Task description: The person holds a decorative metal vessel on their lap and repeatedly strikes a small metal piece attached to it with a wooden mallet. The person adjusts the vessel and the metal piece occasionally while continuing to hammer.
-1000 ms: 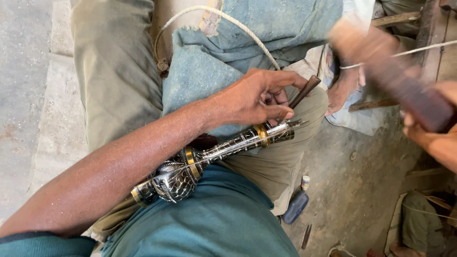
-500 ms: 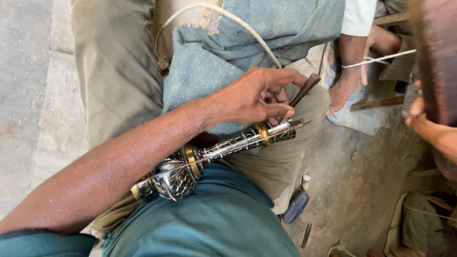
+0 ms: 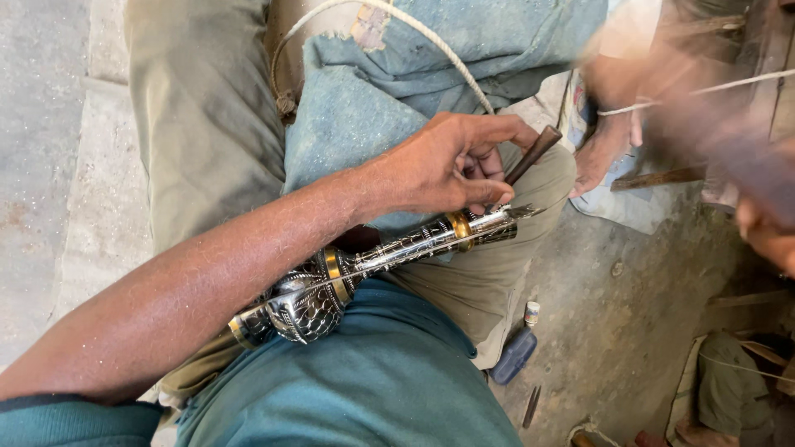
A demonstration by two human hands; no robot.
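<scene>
1. Your left hand (image 3: 451, 170) pinches a dark chisel (image 3: 532, 155), its tip against the narrow end of the engraved metal stem (image 3: 377, 257) lying across your lap.
2. Your right hand (image 3: 766, 236) is a blur (its grip cannot be told).
3. Pattern covers most of the stem; the tip end remains in work.

Count, head view. Ornate silver metal pieces with engraved body: 1 (image 3: 364, 265), centre of frame. Gold-coloured bands on it: 3 visible. Dark punch-like rods: 1 (image 3: 534, 153), right of centre. Hands in clear view: 1, the left hand (image 3: 451, 165); a blurred shape at the right edge is possibly the right hand (image 3: 766, 232). Bare feet: 1 (image 3: 600, 153), upper right. Cords: 2, one (image 3: 414, 33) at top centre, one (image 3: 704, 87) upper right. Small dark-blue containers on the floor: 1 (image 3: 513, 354), lower right.
</scene>
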